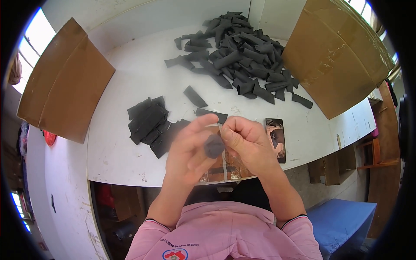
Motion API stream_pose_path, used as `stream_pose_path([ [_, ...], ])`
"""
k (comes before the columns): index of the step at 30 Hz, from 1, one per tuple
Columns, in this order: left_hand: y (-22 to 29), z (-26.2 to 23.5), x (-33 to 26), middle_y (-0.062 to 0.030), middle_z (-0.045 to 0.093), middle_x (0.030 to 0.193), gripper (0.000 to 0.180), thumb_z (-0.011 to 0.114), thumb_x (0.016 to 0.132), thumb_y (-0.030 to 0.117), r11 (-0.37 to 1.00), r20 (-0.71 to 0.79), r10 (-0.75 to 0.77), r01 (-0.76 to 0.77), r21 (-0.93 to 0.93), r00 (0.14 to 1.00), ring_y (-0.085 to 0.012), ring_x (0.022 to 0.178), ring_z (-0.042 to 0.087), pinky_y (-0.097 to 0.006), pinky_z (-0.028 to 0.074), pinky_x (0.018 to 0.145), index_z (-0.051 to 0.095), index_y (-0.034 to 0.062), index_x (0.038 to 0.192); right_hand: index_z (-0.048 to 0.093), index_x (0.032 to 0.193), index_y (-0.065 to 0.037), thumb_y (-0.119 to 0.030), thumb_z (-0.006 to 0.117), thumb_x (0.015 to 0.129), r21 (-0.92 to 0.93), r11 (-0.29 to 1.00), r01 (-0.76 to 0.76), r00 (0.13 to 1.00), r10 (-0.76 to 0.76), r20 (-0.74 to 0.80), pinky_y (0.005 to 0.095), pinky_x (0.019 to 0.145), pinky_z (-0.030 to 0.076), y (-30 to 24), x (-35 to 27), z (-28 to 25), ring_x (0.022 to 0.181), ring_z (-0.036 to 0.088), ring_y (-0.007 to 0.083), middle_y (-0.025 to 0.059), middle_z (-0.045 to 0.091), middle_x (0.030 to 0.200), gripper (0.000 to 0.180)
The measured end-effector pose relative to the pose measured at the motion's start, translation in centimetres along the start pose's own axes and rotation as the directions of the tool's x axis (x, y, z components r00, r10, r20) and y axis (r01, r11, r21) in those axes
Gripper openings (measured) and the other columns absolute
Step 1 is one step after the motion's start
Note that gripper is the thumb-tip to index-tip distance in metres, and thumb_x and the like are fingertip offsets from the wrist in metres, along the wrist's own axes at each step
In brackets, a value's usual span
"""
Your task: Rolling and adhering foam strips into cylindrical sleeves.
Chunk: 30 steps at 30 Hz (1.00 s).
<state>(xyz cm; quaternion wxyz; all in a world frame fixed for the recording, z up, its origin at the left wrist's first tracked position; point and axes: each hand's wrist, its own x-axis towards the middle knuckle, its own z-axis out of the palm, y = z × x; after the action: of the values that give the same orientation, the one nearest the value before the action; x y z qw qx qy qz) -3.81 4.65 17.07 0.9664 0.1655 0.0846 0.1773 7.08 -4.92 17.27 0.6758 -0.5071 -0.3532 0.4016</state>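
Observation:
Over the front of the white table, a short black foam tube (214,146) appears nearly end-on against the fingers of my left hand (186,151). That hand is blurred by motion. Its index finger stretches out above the tube, while the other fingers curl around it. Right beside it, my right hand (250,144) is closed in a pinch, thumb against the bent index finger, close to the tube's edge. What lies inside this pinch is hidden. Just beyond the hands lies a loose black tube (212,115), and another tube (195,96) rests farther back.
A large heap of black tubes (242,52) covers the back of the table. Flattened black pieces (148,121) are stacked at the left. Cardboard boxes stand left (65,82) and right (336,56). A phone (276,141) lies by my right hand, and brown taped cardboard (236,167) lies below the hands.

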Motion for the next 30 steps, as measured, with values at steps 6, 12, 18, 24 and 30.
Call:
stream_pose_path([
  [6, -0.1, -1.0, 1.5, -0.0065, 0.05, 0.056, 0.027, 0.038, 0.077, -0.002, 0.992, -0.214, -0.008, 0.035, 0.118, 0.977, -0.0048, 0.03, 0.029, -0.02, 0.024, 0.029, 0.045, -0.0041, 0.104, 0.049, 0.072, -0.005, -0.018, 0.049, 0.085, 0.158, 0.955, -0.252, 0.967, 0.243, 0.072, 0.0175, 0.048, 0.03, 2.5, 1.2, -1.7, 0.052, 0.038, 0.0036, -0.0027, 0.046, 0.061, 0.018],
  [12, -0.1, -1.7, 2.5, -0.0018, 0.047, 0.053, 0.019, 0.042, 0.079, 0.0, 0.874, -0.302, 0.236, -0.066, 0.481, 0.924, -0.0028, 0.031, 0.025, -0.018, 0.022, 0.028, 0.048, -0.001, 0.097, 0.051, 0.076, -0.005, -0.021, 0.052, 0.084, 0.216, 0.947, -0.239, 0.969, 0.219, 0.112, 0.0168, 0.048, 0.034, 3.4, 2.2, -2.0, 0.052, 0.044, 0.0051, -0.002, 0.048, 0.064, 0.018],
  [18, 0.1, -3.4, 3.1, -0.0042, 0.05, 0.057, 0.026, 0.037, 0.083, 0.005, 0.849, -0.124, -0.231, 0.137, -0.51, 0.965, -0.0031, 0.031, 0.03, -0.017, 0.024, 0.031, 0.049, -0.0052, 0.103, 0.05, 0.07, -0.007, -0.024, 0.051, 0.085, 0.206, 0.951, -0.231, 0.97, 0.21, 0.121, 0.0172, 0.045, 0.031, 2.7, 2.6, -1.7, 0.05, 0.04, 0.004, -0.0028, 0.046, 0.059, 0.023],
  [24, -1.5, -3.3, 1.3, -0.009, 0.058, 0.07, 0.025, 0.052, 0.08, 0.006, 0.854, -0.116, 0.331, -0.246, 0.459, 0.936, -0.0037, 0.037, 0.038, -0.017, 0.028, 0.033, 0.045, -0.0034, 0.103, 0.049, 0.071, -0.006, -0.021, 0.051, 0.085, 0.273, 0.928, -0.254, 0.967, 0.239, 0.087, 0.0171, 0.046, 0.032, 3.8, 1.7, -2.2, 0.051, 0.041, 0.0047, -0.0018, 0.046, 0.06, 0.021],
  [30, 0.2, -1.0, 2.1, -0.0075, 0.058, 0.073, 0.029, 0.054, 0.075, -0.002, 0.635, -0.063, 0.528, -0.345, 0.691, 0.847, -0.0111, 0.061, 0.052, -0.022, 0.042, 0.057, 0.045, 0.0005, 0.102, 0.05, 0.072, -0.005, -0.02, 0.052, 0.084, 0.157, 0.961, -0.226, 0.971, 0.209, 0.116, 0.0178, 0.047, 0.033, 1.7, 2.6, -1.6, 0.052, 0.041, 0.0052, -0.0012, 0.047, 0.061, 0.02],
])
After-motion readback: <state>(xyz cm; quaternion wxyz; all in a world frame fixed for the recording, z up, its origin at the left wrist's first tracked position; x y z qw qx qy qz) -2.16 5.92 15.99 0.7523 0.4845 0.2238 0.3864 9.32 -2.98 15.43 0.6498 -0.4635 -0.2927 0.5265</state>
